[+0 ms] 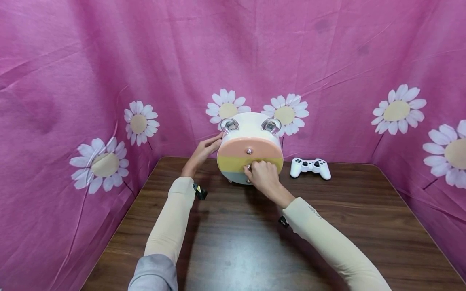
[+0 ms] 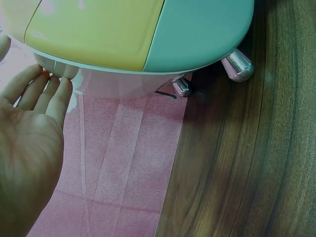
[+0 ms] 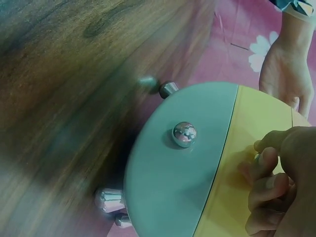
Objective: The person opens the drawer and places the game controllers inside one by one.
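Round cabinet (image 1: 236,158), as seen in the head view, stands upright near the back edge of a brown wood-grain table (image 1: 233,246). Its white casing (image 1: 251,124) is smooth and glossy, with two shiny silver rings (image 1: 230,125) on top. The circular face is divided into a salmon panel (image 1: 231,146), a yellow panel (image 1: 230,164) and a blue-green panel (image 1: 236,178); a polished ball knob (image 1: 249,151) sits on the salmon one. A white game controller (image 1: 310,168) lies to its right, apart from it. Behind hangs creased pink cloth (image 1: 182,60) printed with white daisies. Left arm reaches forward, the left hand (image 1: 204,152) laid along the cabinet's side with fingers extended. Right arm comes in diagonally, the right hand (image 1: 265,176) curled at the centre of the yellow panel, pinching its knob.

Left wrist view: panel surfaces are lacquered and rounded at the edge, with tapered metallic feet (image 2: 238,65) beneath. Left palm is turned up toward the camera; fingers are nearly straight, tips against the pale side wall, gripping nothing.

Right wrist view: a mirror-bright lower knob (image 3: 184,134) projects from the blue-green panel. Right fingers are bent, thumb and forefinger closed about the yellow panel's knob, which is mostly hidden. Left hand shows beyond the rim
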`<state>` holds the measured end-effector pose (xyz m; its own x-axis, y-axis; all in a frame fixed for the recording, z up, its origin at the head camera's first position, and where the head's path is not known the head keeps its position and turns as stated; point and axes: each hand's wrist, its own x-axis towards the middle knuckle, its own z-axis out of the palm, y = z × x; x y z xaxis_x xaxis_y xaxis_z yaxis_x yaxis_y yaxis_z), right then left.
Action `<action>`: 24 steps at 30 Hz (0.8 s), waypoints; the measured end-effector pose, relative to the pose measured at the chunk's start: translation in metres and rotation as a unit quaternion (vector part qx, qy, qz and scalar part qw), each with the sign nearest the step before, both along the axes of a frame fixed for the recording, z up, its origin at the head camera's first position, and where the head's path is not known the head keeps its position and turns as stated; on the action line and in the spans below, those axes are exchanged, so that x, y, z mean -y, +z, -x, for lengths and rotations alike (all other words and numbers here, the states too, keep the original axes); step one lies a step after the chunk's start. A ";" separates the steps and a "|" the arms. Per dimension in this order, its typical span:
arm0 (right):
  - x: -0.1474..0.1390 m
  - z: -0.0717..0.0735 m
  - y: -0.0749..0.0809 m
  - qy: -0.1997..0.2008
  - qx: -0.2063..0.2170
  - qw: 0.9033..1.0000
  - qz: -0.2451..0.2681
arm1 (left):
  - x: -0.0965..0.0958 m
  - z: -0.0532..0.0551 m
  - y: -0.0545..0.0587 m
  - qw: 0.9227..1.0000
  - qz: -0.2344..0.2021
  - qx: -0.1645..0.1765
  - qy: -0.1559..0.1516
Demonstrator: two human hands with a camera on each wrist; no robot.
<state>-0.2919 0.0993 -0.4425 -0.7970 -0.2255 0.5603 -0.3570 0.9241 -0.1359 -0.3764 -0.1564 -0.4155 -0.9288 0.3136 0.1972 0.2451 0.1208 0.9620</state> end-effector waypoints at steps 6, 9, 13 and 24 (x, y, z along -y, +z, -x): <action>-0.002 -0.003 -0.001 0.000 0.028 0.999 0.015 | 0.001 0.000 0.000 1.000 0.014 0.000 0.005; -0.005 -0.007 -0.003 -0.001 0.040 0.999 0.031 | 0.001 0.000 0.000 1.000 0.019 -0.001 0.004; -0.008 -0.012 -0.008 -0.006 0.059 0.997 0.056 | 0.001 0.001 0.000 1.000 0.011 -0.003 0.000; -0.007 -0.015 -0.031 -0.044 0.107 0.986 0.119 | 0.002 -0.001 -0.002 1.000 0.011 0.002 -0.001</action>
